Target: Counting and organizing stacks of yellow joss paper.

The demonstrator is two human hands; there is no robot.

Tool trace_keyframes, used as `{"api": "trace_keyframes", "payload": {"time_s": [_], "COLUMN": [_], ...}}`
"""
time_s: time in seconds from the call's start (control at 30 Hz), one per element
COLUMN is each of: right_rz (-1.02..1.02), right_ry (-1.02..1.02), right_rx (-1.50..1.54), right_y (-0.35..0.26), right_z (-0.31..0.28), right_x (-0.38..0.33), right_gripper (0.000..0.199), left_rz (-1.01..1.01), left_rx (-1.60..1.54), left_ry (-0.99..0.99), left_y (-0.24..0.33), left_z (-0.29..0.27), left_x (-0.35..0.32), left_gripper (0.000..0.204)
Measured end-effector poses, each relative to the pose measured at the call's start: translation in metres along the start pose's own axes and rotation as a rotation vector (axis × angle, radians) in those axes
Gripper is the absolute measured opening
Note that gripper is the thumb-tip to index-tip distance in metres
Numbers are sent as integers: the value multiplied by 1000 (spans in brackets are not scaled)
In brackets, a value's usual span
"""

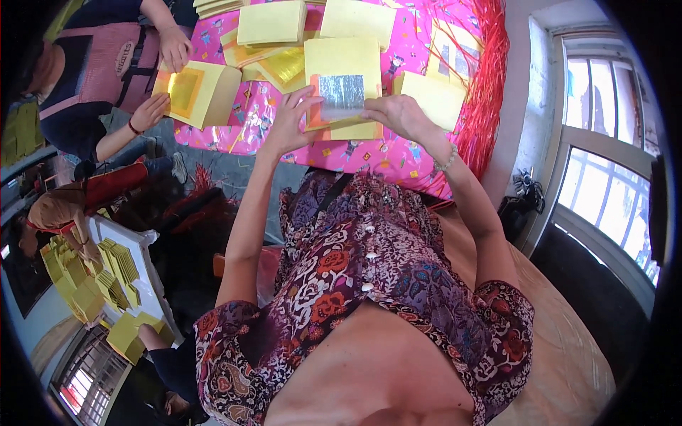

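In front of me a yellow paper sheet with a silver foil square (341, 91) and an orange border lies on a stack of yellow paper (342, 51). The sheet's near edge looks raised, and a hazy strip crosses the lower part of the foil. My left hand (290, 119) grips the sheet's left edge, fingers on top and thumb low by the near corner. At the right edge my right hand (399, 116) pinches the sheet between thumb and fingers. What lies under my right fingertips is hidden.
More yellow paper stacks (271, 23) and gold-foil sheets (288, 67) cover the pink patterned tablecloth (249, 106). Red plastic fringe (491, 92) hangs at the right edge. On the left, a co-worker's hands (153, 112) hold a gold-foil sheet (186, 92). Others sit around a white table (153, 273).
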State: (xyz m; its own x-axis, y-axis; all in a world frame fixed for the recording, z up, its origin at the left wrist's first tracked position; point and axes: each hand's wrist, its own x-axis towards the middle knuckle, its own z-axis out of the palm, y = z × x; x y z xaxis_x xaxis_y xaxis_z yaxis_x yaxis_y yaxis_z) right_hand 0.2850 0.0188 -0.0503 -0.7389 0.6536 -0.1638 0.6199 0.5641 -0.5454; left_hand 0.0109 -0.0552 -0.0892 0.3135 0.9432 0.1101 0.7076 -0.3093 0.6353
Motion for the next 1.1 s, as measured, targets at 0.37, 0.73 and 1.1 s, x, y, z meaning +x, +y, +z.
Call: {"api": "trace_keyframes", "payload": {"time_s": [0.37, 0.73, 1.1], "right_rz": [-172, 347, 555], "right_ry": [169, 503, 527], "right_rx": [184, 378, 371], "right_y": [-15, -35, -51], "right_z": [-45, -40, -55], "right_x": [-23, -1, 0], "right_gripper": [48, 31, 34], "left_rz": [-141, -398, -543], "left_rx": [-156, -263, -323], "left_ry": [116, 224, 399], "left_y": [17, 44, 72], "left_z": [-55, -66, -62], "left_x": [30, 45, 47], "left_gripper": [21, 33, 28]}}
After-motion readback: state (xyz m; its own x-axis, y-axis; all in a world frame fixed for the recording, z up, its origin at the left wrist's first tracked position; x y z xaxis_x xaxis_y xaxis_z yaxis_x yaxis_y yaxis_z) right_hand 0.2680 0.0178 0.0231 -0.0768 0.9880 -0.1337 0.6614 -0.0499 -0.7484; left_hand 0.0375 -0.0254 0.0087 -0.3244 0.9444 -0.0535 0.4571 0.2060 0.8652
